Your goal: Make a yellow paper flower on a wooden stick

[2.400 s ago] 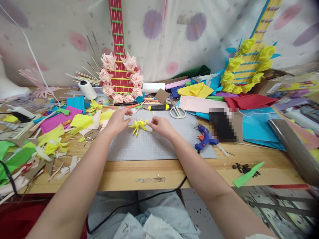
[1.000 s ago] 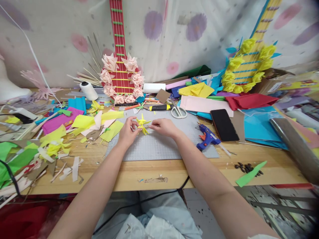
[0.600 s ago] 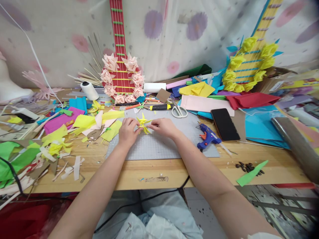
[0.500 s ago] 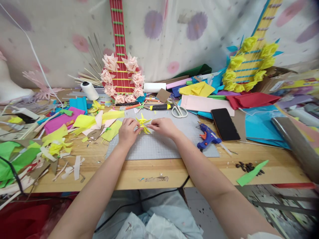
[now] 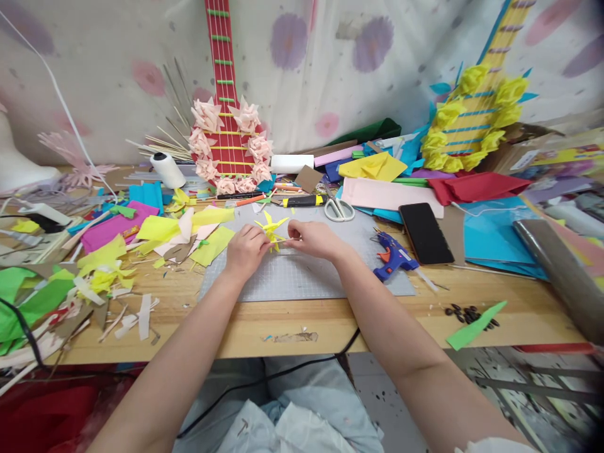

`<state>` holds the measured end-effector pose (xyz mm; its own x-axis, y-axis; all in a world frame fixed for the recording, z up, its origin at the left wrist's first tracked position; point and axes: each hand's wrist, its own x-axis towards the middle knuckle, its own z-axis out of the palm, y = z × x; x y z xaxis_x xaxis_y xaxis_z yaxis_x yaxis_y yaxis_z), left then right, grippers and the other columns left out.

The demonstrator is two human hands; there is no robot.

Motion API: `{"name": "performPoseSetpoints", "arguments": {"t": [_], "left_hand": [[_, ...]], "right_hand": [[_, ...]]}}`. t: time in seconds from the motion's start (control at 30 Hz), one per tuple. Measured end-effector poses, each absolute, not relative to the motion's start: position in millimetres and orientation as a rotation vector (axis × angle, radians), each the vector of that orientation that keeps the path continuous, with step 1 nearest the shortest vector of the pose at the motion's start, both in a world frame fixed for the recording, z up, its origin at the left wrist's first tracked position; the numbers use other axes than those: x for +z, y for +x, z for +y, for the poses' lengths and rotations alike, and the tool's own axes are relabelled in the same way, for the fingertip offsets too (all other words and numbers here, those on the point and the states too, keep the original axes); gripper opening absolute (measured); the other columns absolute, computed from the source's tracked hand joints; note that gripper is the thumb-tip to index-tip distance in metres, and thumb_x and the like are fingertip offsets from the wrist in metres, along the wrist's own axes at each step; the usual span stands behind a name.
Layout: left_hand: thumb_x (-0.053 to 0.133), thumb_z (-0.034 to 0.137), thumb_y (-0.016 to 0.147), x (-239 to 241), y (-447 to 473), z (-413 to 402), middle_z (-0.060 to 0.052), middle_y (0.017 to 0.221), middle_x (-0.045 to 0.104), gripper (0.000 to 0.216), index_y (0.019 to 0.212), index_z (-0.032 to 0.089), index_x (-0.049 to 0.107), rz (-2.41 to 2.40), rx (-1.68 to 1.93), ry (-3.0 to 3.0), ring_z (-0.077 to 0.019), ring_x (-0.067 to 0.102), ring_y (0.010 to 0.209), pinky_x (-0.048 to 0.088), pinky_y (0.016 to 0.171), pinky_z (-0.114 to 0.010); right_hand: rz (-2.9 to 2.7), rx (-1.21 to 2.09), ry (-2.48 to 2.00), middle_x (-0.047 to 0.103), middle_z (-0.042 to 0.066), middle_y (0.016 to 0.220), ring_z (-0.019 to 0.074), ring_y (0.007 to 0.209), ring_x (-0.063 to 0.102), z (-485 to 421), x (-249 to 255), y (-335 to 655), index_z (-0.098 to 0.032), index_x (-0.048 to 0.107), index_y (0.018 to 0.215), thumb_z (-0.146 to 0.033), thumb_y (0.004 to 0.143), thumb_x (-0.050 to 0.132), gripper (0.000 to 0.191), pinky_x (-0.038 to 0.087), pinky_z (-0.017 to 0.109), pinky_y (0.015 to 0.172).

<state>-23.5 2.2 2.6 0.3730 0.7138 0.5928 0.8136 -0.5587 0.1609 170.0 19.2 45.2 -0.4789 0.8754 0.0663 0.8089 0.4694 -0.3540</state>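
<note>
Left hand [image 5: 245,248] and right hand [image 5: 315,238] pinch a yellow paper flower [image 5: 271,225] over the cutting mat [image 5: 302,280], seemingly shaping petals, delicate work calling for a light grip.

Wooden table [image 5: 330,327] spans frame, light top, front edge bare at lower centre.
- Centre: grey cutting mat [image 5: 302,283] flat on wood.
- On mat's upper edge: scissors [image 5: 338,209], yellow-black marker [image 5: 303,201].
- Right of mat: blue glue gun [image 5: 389,261], then black phone [image 5: 421,233], partly on pink sheet [image 5: 384,195].
- Far right: blue sheet [image 5: 491,236], red paper [image 5: 476,187], grey roll [image 5: 561,277] lying slantwise.
- Lower right: green strip [image 5: 474,325] touching dark seeds [image 5: 465,313].
- Left: magenta paper [image 5: 111,226], yellow scraps [image 5: 101,267], green paper [image 5: 23,302].
- Upper left: white thread spool [image 5: 167,170].
</note>
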Motion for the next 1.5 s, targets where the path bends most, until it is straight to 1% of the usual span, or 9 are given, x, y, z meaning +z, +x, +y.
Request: {"name": "performPoseSetpoints", "arguments": {"t": [0.1, 0.3, 0.43, 0.57, 0.77, 0.9, 1.03, 1.33, 1.5], "left_hand": [[0.046, 0.036, 0.082, 5, -22, 1, -0.006, 0.077, 0.062, 0.025, 0.072, 0.02, 0.063, -1.381, -0.91, -2.479, -0.0194, 0.051, 0.08, 0.038, 0.069, -0.033], [0.045, 0.035, 0.083, 8, -20, -1, -0.007, 0.076, 0.06, 0.026, 0.072, 0.02, 0.063, -1.373, -0.869, -2.481, -0.0197, 0.05, 0.08, 0.037, 0.068, -0.033], [0.044, 0.033, 0.084, 7, -21, -1, -0.007, 0.075, 0.058, 0.025, 0.072, 0.021, 0.063, -1.387, -0.858, -2.462, -0.0196, 0.048, 0.079, 0.037, 0.067, -0.033], [0.045, 0.032, 0.083, 6, -23, 0, -0.006, 0.075, 0.058, 0.024, 0.072, 0.022, 0.064, -1.374, -0.817, -2.422, -0.0188, 0.048, 0.078, 0.037, 0.067, -0.033], [0.048, 0.034, 0.082, 4, -23, 0, -0.006, 0.077, 0.058, 0.022, 0.074, 0.022, 0.064, -1.391, -0.818, -2.424, -0.02, 0.048, 0.08, 0.038, 0.069, -0.034], [0.054, 0.036, 0.077, 1, -25, -1, -0.006, 0.08, 0.059, 0.019, 0.081, 0.022, 0.064, -1.406, -0.829, -2.416, -0.0214, 0.048, 0.085, 0.038, 0.072, -0.034], [0.054, 0.033, 0.077, 0, -26, 0, -0.007, 0.084, 0.059, 0.018, 0.085, 0.021, 0.064, -1.411, -0.908, -2.373, -0.0217, 0.047, 0.087, 0.038, 0.074, -0.034], [0.054, 0.032, 0.078, -2, -27, 4, -0.005, 0.077, 0.058, 0.015, 0.074, 0.02, 0.063, -1.434, -1.017, -2.38, -0.0196, 0.047, 0.082, 0.039, 0.071, -0.032], [0.051, 0.033, 0.08, -3, -29, 5, -0.004, 0.075, 0.06, 0.019, 0.074, 0.02, 0.063, -1.383, -0.994, -2.401, -0.0186, 0.048, 0.079, 0.039, 0.07, -0.032]], "right_hand": [[-2.479, 0.398, -1.378, 0.062, 0.002, 0.08, 0.013, 0.067, 0.05, 20, 44, 169, -0.02, 0.055, 0.083, -0.038, 0.075, 0.056, 0.02, 0.026, 0.024, 0.057], [-2.475, 0.304, -1.185, 0.059, 0.002, 0.095, 0.0115, 0.072, 0.05, 19, 35, 161, -0.022, 0.054, 0.096, -0.03, 0.08, 0.051, 0.019, 0.029, 0.023, 0.06], [-2.497, 0.285, -1.102, 0.055, 0.004, 0.104, 0.0129, 0.081, 0.051, 18, 26, 154, -0.023, 0.057, 0.098, -0.028, 0.083, 0.047, 0.019, 0.032, 0.023, 0.064], [-2.451, 0.362, -1.08, 0.055, 0.004, 0.102, 0.0138, 0.086, 0.052, 21, 20, 150, -0.022, 0.06, 0.095, -0.028, 0.083, 0.046, 0.019, 0.034, 0.023, 0.068], [-2.344, 0.497, -1.081, 0.057, 0.004, 0.093, 0.0127, 0.083, 0.052, 25, 15, 149, -0.018, 0.062, 0.086, -0.018, 0.08, 0.047, 0.016, 0.037, 0.024, 0.074], [-2.294, 0.535, -1.125, 0.058, 0.004, 0.088, 0.0122, 0.08, 0.052, 28, 12, 148, -0.016, 0.062, 0.082, -0.016, 0.079, 0.048, 0.015, 0.037, 0.024, 0.075], [-2.25, 0.587, -1.142, 0.058, 0.004, 0.085, 0.0117, 0.08, 0.052, 30, 10, 147, -0.015, 0.061, 0.08, -0.014, 0.079, 0.048, 0.013, 0.037, 0.024, 0.075], [-2.228, 0.712, -1.129, 0.058, 0.003, 0.081, 0.0097, 0.073, 0.05, 28, 12, 146, -0.015, 0.059, 0.08, -0.015, 0.078, 0.051, 0.008, 0.037, 0.022, 0.07], [-2.241, 0.616, -1.092, 0.057, 0.001, 0.078, 0.0097, 0.069, 0.049, 26, 9, 145, -0.016, 0.056, 0.082, -0.023, 0.077, 0.055, 0.009, 0.036, 0.022, 0.065]]}}
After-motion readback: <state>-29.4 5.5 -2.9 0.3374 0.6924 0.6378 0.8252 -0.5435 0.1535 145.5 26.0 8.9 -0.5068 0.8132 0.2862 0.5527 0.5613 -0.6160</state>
